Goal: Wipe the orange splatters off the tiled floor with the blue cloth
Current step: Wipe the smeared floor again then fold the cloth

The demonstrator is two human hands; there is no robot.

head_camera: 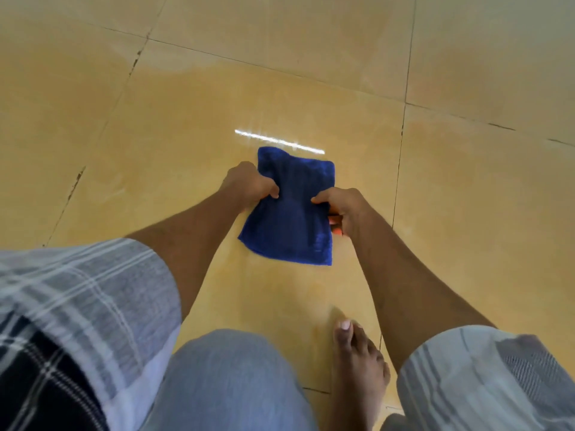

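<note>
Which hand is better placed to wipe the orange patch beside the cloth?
Right. The right hand grips the blue cloth directly beside the orange patch; the left hand holds the far edge.

Glossy tan tiled floor [174, 126] fills the view, its large square tiles divided by dark grout lines [401, 132], chipped in places at left. A bright strip-light reflection [280, 141] gleams across the middle tile.
</note>
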